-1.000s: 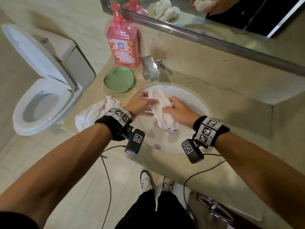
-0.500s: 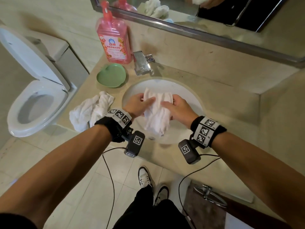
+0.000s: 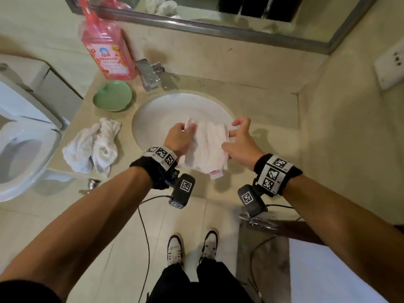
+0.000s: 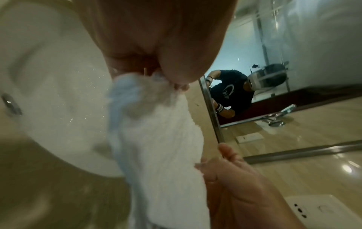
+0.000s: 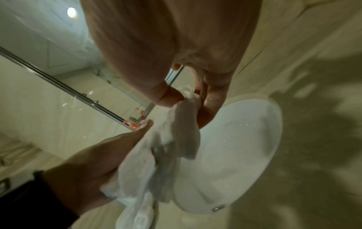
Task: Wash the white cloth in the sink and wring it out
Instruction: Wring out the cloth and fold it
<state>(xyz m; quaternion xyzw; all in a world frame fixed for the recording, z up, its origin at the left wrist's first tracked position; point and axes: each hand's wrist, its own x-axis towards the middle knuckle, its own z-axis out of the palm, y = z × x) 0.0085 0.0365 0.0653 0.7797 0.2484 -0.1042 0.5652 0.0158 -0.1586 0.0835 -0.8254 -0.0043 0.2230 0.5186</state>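
Observation:
The white cloth hangs spread between both hands over the front of the round white sink. A small red-edged label shows at its lower corner. My left hand grips the cloth's left top edge, with a bunched corner sticking up past the fingers. My right hand pinches the right top edge between thumb and forefinger, its other fingers raised. In the left wrist view the cloth hangs from the left hand's fingers. In the right wrist view the thumb and finger pinch the cloth above the basin.
A chrome faucet stands behind the sink, with a pink soap bottle and a green dish to its left. A second white cloth lies crumpled on the counter left of the sink. A toilet is at far left.
The hands have pulled apart and drawn the cloth from a bunched twist into a flat hanging sheet, lifted toward the sink's front rim. The right hand now pinches the edge.

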